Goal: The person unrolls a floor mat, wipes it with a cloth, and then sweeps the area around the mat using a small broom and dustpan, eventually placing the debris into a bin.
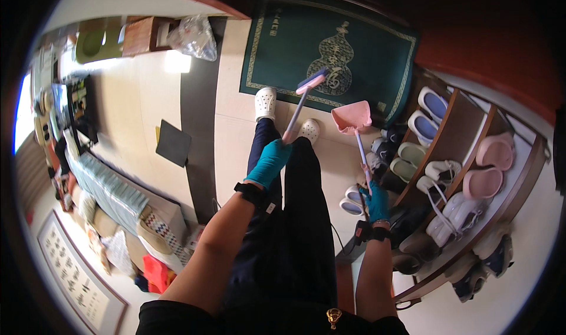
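Note:
My left hand (pixel 270 161), in a teal glove, grips the handle of a small broom (pixel 311 83) with a pink head and dark bristles. The broom head shows over the lower part of a dark green doormat (pixel 287 39); whether it touches the mat I cannot tell. In my right hand (pixel 377 203), gloved the same way, is the lilac handle of a pink dustpan (pixel 351 115). The pan extends forward beside the mat's near edge, its inside facing up. My white clogs (pixel 265 104) are on the pale floor tiles just short of the mat.
A wooden shoe rack (pixel 437 140) with several pairs of shoes stands close on my right, with more shoes beside it. Pale slippers (pixel 352 201) lie near my right hand. Leftward are a dark flat square object (pixel 174 143), a plastic bag (pixel 194 36) and a covered sofa (pixel 106 193).

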The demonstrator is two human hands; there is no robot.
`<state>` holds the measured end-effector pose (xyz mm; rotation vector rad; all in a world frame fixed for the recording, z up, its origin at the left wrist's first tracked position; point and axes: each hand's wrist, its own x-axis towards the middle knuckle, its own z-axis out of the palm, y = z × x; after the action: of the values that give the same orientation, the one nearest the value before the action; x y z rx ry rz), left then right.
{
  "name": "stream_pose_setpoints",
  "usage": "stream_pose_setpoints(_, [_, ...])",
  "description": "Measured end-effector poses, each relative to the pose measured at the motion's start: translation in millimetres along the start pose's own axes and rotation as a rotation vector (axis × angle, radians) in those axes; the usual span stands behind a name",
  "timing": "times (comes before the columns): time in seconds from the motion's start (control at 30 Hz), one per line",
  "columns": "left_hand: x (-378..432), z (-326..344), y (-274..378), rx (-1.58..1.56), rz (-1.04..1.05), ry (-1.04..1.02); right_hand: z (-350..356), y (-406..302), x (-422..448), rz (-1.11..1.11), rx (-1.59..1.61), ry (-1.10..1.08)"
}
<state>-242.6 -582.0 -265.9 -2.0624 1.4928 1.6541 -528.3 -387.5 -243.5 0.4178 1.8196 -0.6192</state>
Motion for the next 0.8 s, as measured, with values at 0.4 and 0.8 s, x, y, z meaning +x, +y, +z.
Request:
stream_pose_setpoints(0.4, [-50,-95,-48,-0.698,-0.4,-0.026,122,-162,-55,-0.144,-0.544,-0.098])
stream_pose_setpoints(0.8, [-45,-110,-71,-0.599,-0.463,0.229,275,-323,-170,-0.451,-1.156,-0.021])
